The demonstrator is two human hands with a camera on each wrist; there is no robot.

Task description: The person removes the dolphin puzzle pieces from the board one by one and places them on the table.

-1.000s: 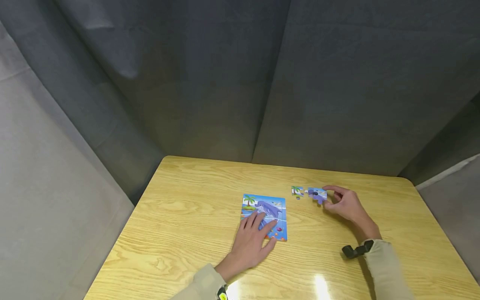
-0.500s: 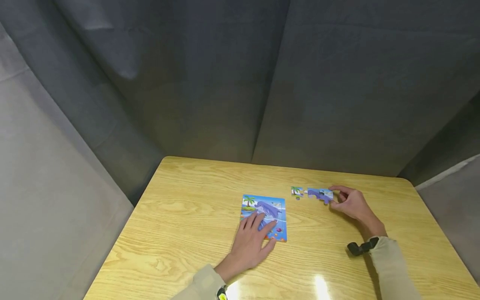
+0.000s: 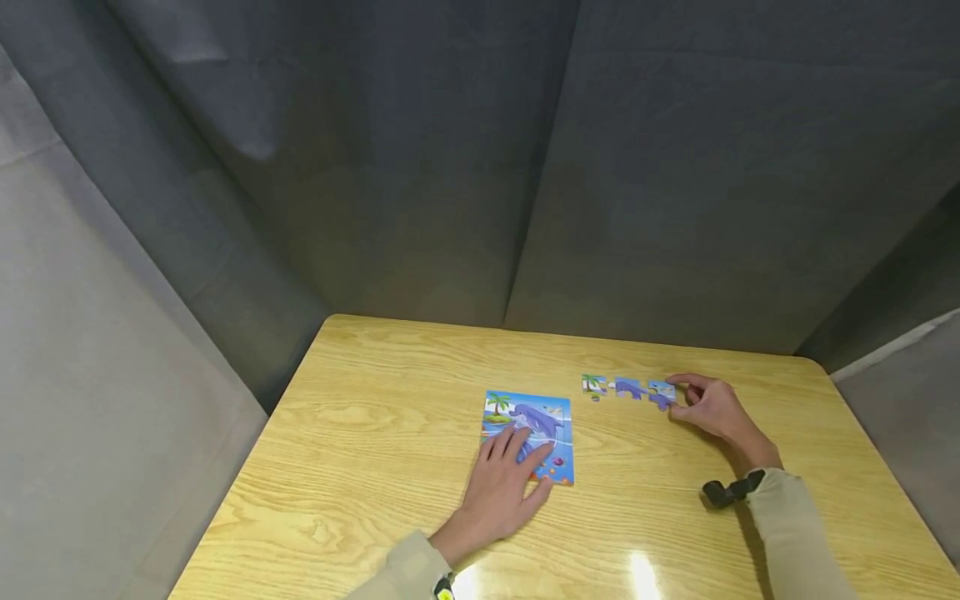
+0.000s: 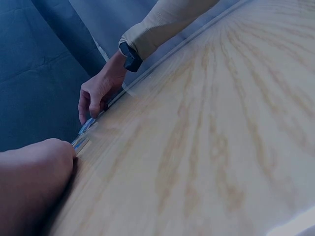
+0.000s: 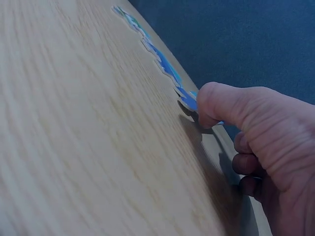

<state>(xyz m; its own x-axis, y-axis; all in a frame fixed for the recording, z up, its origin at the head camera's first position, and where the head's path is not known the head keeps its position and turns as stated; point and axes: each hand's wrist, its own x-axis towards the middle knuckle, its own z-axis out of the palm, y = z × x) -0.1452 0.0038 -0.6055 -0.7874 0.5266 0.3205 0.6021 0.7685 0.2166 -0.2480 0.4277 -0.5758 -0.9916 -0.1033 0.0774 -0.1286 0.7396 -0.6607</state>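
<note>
My left hand (image 3: 497, 490) rests with extended fingers on the lower part of a dolphin jigsaw puzzle (image 3: 536, 414), covering some of its picture. Off to the right, my right hand (image 3: 715, 408) pinches a blue and purple puzzle piece (image 3: 661, 392) between thumb and forefinger. In the right wrist view the thumb hides part of that held piece (image 5: 187, 99), whose edge looks slightly raised from the table. Left of it lie a piece with purple dolphin (image 3: 627, 387) and a palm-tree piece (image 3: 594, 383), roughly in a row.
The wooden table (image 3: 360, 467) ends in a rounded back edge just behind the pieces. Dark grey curtain (image 3: 420, 208) hangs behind it, with lighter cloth at both sides. Each wrist wears a strapped device, the right one a black camera (image 3: 723, 493).
My right hand has drawn its puzzle piece to the right, from over the dolphin piece to a spot beside it, uncovering that piece. My left hand has stayed on the puzzle.
</note>
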